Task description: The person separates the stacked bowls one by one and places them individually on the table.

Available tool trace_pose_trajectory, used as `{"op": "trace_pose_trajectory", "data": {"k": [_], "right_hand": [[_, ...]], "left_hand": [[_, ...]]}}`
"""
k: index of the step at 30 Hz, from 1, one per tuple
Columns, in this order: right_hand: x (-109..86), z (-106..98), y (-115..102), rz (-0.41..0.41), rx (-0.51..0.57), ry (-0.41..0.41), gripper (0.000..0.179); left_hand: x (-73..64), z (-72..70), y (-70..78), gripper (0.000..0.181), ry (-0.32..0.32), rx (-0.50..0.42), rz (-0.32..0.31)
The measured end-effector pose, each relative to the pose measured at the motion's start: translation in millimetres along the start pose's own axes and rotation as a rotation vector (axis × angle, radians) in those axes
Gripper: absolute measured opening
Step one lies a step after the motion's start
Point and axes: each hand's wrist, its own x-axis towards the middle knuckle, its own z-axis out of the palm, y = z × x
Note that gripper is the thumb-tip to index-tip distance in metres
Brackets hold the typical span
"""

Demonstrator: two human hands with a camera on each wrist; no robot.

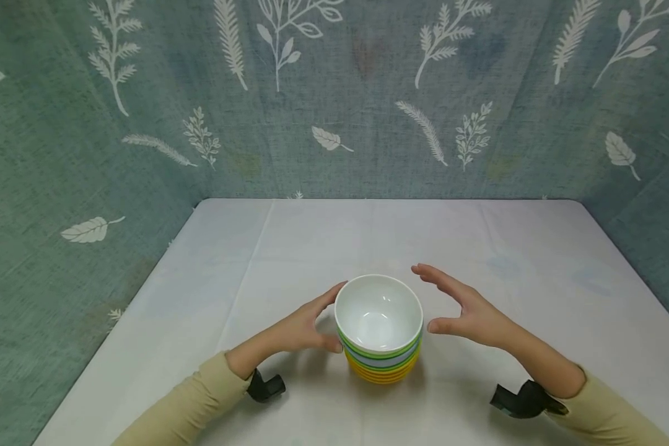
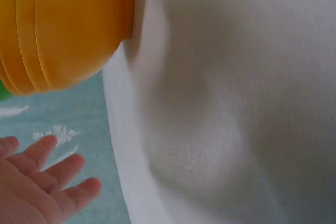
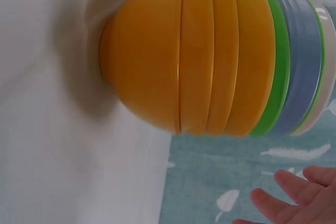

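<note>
A stack of nested bowls (image 1: pixel 381 373) stands upright on the table. Its top bowl (image 1: pixel 376 313) is white inside; below come green and blue-grey bands, then several orange bowls (image 3: pixel 152 61). At the left side of the stack is my left hand (image 1: pixel 303 325), thumb and fingers spread around it; whether they touch it I cannot tell. My right hand (image 1: pixel 476 313) hovers to the right, a small gap from the rim, with fingers loosely extended and nothing held. In the left wrist view, orange bowls (image 2: pixel 73 30) fill the upper left corner, above the spread fingers.
White cloth covers the table (image 1: pixel 290 248). A grey-green curtain (image 1: pixel 334 105) with white leaf prints hangs behind it and along both sides. Black wrist devices (image 1: pixel 266 387) sit at the cuffs of both beige sleeves.
</note>
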Motion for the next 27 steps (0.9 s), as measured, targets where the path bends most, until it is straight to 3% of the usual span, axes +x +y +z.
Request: {"op": "trace_pose_trajectory", "data": {"k": [5,11,20,27], "right_hand": [[3.0,9.0,-4.3,-0.023,0.032,-0.038,0.081],[7.6,18.7,-10.0,-0.036,0.107,-0.076,0.087],[11.8,28.9,-17.6,0.048,0.185,-0.108,0.100],[14.0,32.0,-14.5,0.027,0.197,-0.133,0.104]], "left_hand": [[0.4,2.5,1.2,0.100,-0.030,-0.042,0.076],[-1.3,8.9,2.2,0.101,-0.069,-0.099,0.080],[-0.2,16.4,0.8,0.103,-0.125,-0.183,0.086],[2.9,21.0,1.2,0.100,-0.134,-0.230,0.076]]}}
